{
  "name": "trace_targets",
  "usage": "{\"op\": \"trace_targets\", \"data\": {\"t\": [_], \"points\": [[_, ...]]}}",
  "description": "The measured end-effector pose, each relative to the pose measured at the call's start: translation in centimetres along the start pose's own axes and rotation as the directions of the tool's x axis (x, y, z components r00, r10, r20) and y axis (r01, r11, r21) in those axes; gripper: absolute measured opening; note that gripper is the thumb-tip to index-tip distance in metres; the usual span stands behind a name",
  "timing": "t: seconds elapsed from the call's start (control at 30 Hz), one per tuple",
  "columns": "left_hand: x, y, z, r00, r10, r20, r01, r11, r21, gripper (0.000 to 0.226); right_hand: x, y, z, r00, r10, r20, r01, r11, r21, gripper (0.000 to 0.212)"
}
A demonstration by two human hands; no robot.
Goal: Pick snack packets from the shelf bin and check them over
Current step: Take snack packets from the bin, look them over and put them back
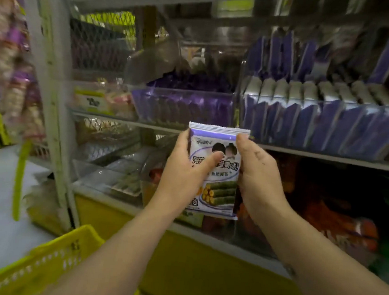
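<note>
A white and purple snack packet (219,179) with seaweed rolls printed on it is held upright in front of the shelf. My left hand (182,174) grips its left edge, thumb across the front. My right hand (259,173) grips its right edge. Behind and above, a clear shelf bin (331,107) holds a row of several matching purple packets standing on edge. A second clear bin (183,95) to its left holds more purple packets.
A yellow plastic basket (47,261) sits at the lower left. A white metal shelf post (52,103) stands at the left. Lower shelves hold orange and red packets (336,219) and clear bins. Hanging snack strips (14,63) are at far left.
</note>
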State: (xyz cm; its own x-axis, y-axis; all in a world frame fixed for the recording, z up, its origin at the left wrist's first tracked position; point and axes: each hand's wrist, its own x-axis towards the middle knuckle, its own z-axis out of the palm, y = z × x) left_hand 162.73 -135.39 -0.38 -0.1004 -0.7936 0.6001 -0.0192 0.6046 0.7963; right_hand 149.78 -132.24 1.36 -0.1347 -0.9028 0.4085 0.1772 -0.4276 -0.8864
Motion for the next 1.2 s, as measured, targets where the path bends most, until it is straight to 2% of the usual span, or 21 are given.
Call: {"op": "trace_targets", "data": {"t": [0.1,0.23,0.33,0.43,0.7,0.77,0.83,0.93,1.0,1.07,1.13,1.2], "points": [[-1.1,-2.2,0.4,0.998,-0.067,0.004,0.068,0.997,-0.042,0.04,0.0,2.5,-0.3,0.998,0.068,-0.015,-0.067,0.996,0.061,0.025],[-1.6,-3.8,1.0,0.978,-0.203,0.048,0.208,0.959,-0.194,0.036,-0.1,4.4,-1.1,0.989,0.146,-0.022,-0.143,0.985,0.092,0.025],[-1.4,-3.9,0.5,0.953,-0.282,0.112,0.3,0.931,-0.209,0.024,-0.1,4.8,-1.9,0.984,0.179,-0.009,-0.177,0.976,0.127,0.024],[-1.2,-4.4,-0.3,0.937,-0.323,0.137,0.344,0.921,-0.181,0.018,-0.2,4.8,-2.6,0.982,0.19,-0.002,-0.189,0.978,0.083,0.019],[-1.4,-4.2,-1.3,0.904,-0.369,0.215,0.421,0.856,-0.299,0.019,-0.6,4.6,-2.7,0.971,0.232,0.051,-0.237,0.963,0.128,0.019],[-1.4,-4.0,-1.6,0.892,-0.388,0.233,0.448,0.832,-0.328,0.025,-0.6,4.6,-2.7,0.961,0.266,0.071,-0.274,0.949,0.153,0.023],[-1.5,-3.9,-1.8,0.881,-0.413,0.232,0.472,0.807,-0.356,0.03,-0.5,4.5,-2.9,0.951,0.295,0.096,-0.304,0.947,0.101,0.029],[-1.5,-3.7,-2.2,0.863,-0.476,0.171,0.503,0.772,-0.389,0.032,-0.4,4.4,-3.5,0.886,0.399,0.238,-0.385,0.917,-0.104,0.045],[-1.4,-3.6,-2.5,0.838,-0.528,0.138,0.535,0.745,-0.398,0.033,-0.7,4.2,-3.8,0.768,0.513,0.383,-0.469,0.858,-0.21,0.053],[-1.3,-3.5,-3.0,0.819,-0.554,0.148,0.561,0.721,-0.407,0.034,-1.0,4.0,-3.9,0.672,0.574,0.468,-0.551,0.81,-0.202,0.052],[-1.2,-3.5,-3.7,0.808,-0.553,0.206,0.587,0.72,-0.371,0.038,-1.1,3.9,-4.0,0.652,0.589,0.478,-0.589,0.79,-0.17,0.046],[-1.3,-3.4,-4.3,0.794,-0.517,0.321,0.598,0.758,-0.26,0.039,-0.9,3.8,-4.0,0.682,0.578,0.448,-0.591,0.796,-0.128,0.038]]}}
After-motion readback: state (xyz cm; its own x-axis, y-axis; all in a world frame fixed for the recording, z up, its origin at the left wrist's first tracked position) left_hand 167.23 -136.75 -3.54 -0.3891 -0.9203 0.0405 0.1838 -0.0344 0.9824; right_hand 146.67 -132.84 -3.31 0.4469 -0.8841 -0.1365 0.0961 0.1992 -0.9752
